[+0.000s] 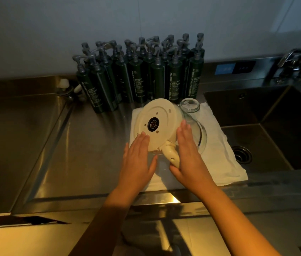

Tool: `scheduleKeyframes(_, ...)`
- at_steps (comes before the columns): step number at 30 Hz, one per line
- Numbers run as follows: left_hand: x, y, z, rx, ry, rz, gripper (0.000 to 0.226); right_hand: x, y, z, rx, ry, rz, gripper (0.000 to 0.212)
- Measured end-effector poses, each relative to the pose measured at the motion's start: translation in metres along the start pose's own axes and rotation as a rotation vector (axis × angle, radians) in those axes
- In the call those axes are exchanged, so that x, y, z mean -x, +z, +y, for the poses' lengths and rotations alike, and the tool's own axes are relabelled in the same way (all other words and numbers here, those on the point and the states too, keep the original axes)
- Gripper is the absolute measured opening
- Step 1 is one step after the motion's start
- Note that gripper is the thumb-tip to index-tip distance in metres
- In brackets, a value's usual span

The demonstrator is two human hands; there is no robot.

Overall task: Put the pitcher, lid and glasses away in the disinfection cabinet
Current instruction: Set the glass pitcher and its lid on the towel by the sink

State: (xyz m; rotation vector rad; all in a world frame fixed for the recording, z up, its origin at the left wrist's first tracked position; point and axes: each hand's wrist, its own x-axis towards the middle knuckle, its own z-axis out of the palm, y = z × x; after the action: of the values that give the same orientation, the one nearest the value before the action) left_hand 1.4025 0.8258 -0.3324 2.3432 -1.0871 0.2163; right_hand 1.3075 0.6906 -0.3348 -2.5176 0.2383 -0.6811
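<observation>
The brushed stainless-steel tabletop (94,163) carries everything, its sheen dull in the dim, yellowish light. To the right of the right hand a deep square steel sink (267,115) drops away, with a round drain (242,154) in its floor. A chrome tap (293,59) behind it is blurred and cut off by the frame's edge. Left of the left hand lies a shallow recessed steel tray (22,137).

Beyond both hands stands a tight cluster of tall, dark green cylindrical pump bottles (136,78) with grey heads and white lettering. The rear ones are largely hidden by the front row.

A white, soft, creased cloth (225,159) is spread under and to the right of the hands. On it, between the hands, the pitcher (158,117) sits upside down. Its smooth cream plastic base faces up, a flat disc with a black round socket in the middle, and the clear glass body lies below, hard to trace against the cloth. Its cream handle points toward the person, between the two palms.

The left hand (138,159) is flat, fingers straight and together, fingertips on the base's near rim. The right hand (188,156) is likewise flat, lying against the pitcher's right side. Neither one curls round anything.

A clear round glass (189,105) stands just past the right fingertips, against the pitcher. Which way up it stands is unclear.
</observation>
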Motion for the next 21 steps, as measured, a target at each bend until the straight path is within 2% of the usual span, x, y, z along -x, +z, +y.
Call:
scheduleKeyframes(4, 0.007, -0.005, 0.007, -0.078, 0.127, 0.073, 0.087, -0.006, 0.009, -0.012, 0.034, -0.059, -0.087, 0.107)
scheduleKeyframes(7, 0.007, -0.008, 0.01, -0.12, 0.21, 0.092, 0.096, -0.007, 0.016, -0.019, 0.024, -0.061, -0.114, 0.105)
scheduleKeyframes(15, 0.014, -0.015, -0.003, -0.217, 0.177, 0.029, 0.103, -0.012, 0.03, -0.032, 0.107, -0.123, -0.131, 0.108)
scheduleKeyframes(21, 0.014, -0.026, -0.016, -0.329, 0.171, -0.079, 0.112, -0.013, 0.038, -0.038, 0.272, -0.155, -0.14, 0.107)
